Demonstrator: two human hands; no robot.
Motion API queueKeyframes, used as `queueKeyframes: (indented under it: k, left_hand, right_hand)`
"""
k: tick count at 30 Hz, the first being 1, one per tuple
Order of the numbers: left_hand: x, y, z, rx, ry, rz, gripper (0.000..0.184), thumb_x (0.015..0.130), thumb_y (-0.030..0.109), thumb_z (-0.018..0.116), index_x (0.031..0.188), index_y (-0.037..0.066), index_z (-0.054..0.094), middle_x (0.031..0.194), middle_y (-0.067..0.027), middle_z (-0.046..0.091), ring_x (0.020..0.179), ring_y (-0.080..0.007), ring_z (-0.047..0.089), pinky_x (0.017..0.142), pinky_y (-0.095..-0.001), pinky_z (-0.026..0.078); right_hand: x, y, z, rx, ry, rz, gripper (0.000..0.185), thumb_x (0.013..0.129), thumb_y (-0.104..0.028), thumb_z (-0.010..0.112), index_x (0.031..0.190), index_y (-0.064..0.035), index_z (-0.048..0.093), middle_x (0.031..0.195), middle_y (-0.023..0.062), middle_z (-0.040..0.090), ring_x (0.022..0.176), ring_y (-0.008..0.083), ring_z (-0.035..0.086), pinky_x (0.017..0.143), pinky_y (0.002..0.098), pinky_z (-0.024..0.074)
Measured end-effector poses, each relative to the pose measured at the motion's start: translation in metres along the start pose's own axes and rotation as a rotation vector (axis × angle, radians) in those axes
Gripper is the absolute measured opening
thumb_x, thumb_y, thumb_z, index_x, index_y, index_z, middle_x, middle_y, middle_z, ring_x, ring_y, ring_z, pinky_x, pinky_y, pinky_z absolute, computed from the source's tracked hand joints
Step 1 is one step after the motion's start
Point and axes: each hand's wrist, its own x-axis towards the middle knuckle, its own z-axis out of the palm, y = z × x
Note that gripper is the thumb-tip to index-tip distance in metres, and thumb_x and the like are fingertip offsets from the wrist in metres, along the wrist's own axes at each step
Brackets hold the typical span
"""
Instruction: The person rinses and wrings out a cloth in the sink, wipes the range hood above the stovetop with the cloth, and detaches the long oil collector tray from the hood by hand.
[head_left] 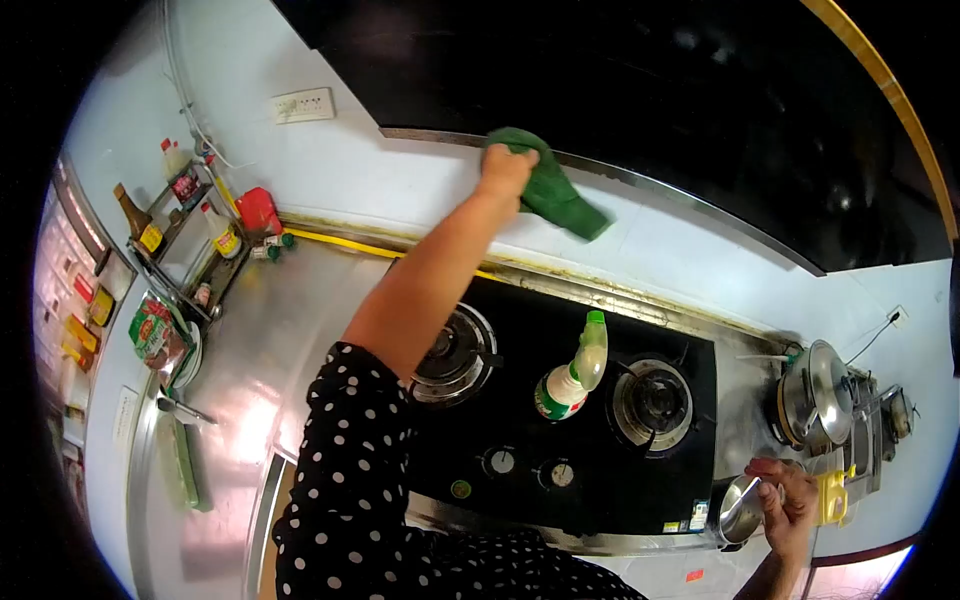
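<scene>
My left hand (508,172), its arm stretched up over the stove, is closed around a green cloth (565,203). The cloth lies at the lower edge of the black range hood (620,90), and its loose end hangs in front of the white wall, slightly blurred. Low on the right, my right hand (787,503) is held with loosely bent fingers and thumb apart, with nothing visible in it. A metal pot (741,512) is just beside that hand. Between the two burners of the black gas stove (560,450) stands a spray bottle (575,380) with a green nozzle.
A lidded steel pot (818,393) stands at the right, near a yellow container (832,497). On the left, a rack (185,230) holds several bottles. A seasoning bag (160,335) and a long green object (178,462) lie along the steel counter (265,355).
</scene>
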Motion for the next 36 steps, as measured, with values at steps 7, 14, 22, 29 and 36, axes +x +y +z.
queueKeyframes:
  k: [7,14,22,29,36]
  left_hand:
    - [0.035,0.077,-0.135,0.256,0.459,0.266,0.022,0.076,0.006,0.063,0.095,-0.003,0.059,0.094,-0.0190,0.061,0.080,-0.0299,0.060,0.069,-0.0403,0.049]
    - [0.052,0.068,-0.100,0.062,0.596,0.338,0.019,0.076,-0.005,0.048,0.093,-0.005,0.057,0.088,-0.0128,0.059,0.075,-0.0241,0.058,0.063,-0.0374,0.049]
    - [-0.030,0.031,0.079,0.049,0.090,-0.174,0.014,0.083,0.000,0.054,0.095,-0.007,0.057,0.095,-0.0188,0.060,0.084,-0.0319,0.060,0.071,-0.0434,0.053]
    - [-0.060,0.034,0.142,0.041,-0.229,-0.241,0.015,0.083,0.002,0.059,0.097,-0.002,0.060,0.095,-0.0142,0.063,0.086,-0.0271,0.061,0.079,-0.0395,0.051]
    - [-0.056,0.088,0.044,0.095,-0.224,-0.008,0.016,0.077,0.000,0.065,0.093,-0.002,0.063,0.091,-0.0133,0.065,0.080,-0.0270,0.064,0.074,-0.0390,0.054]
  right_hand:
    - [-0.019,0.026,0.004,0.029,0.024,0.025,0.024,0.080,-0.020,0.063,0.087,0.0022,0.067,0.084,0.0137,0.067,0.072,0.0217,0.061,0.067,0.0289,0.0444]
    - [-0.050,0.078,-0.016,-0.035,-0.002,0.055,0.023,0.081,-0.021,0.063,0.088,0.0006,0.067,0.079,0.0117,0.066,0.072,0.0250,0.063,0.067,0.0295,0.0457]
    - [-0.075,0.138,-0.027,0.134,0.114,0.140,0.021,0.082,-0.018,0.061,0.087,0.0013,0.066,0.080,0.0120,0.067,0.070,0.0218,0.061,0.067,0.0296,0.0453]
    - [-0.067,0.147,-0.026,0.183,0.132,0.101,0.027,0.085,-0.026,0.060,0.089,0.0011,0.066,0.080,0.0104,0.068,0.074,0.0183,0.062,0.068,0.0282,0.0456]
    - [-0.057,0.133,-0.015,0.195,0.134,0.048,0.026,0.086,-0.022,0.059,0.090,0.0028,0.065,0.079,0.0115,0.067,0.075,0.0188,0.063,0.068,0.0277,0.0459]
